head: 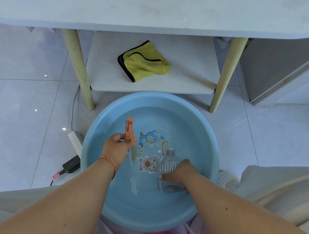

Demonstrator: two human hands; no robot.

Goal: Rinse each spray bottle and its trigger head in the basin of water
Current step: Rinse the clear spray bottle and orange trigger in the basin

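A round blue basin of water sits on the floor between my knees, with cartoon stickers on its bottom. My left hand is shut on an orange trigger head, held above the water at the basin's left; its clear dip tube trails down toward me. My right hand grips a clear ribbed spray bottle without its head, lying tilted in the water at the basin's right, neck pointing away from me.
A yellow cloth lies on the low shelf of a white table behind the basin. Two wooden table legs flank the shelf. A power strip and black adapter lie on the tiles left of the basin.
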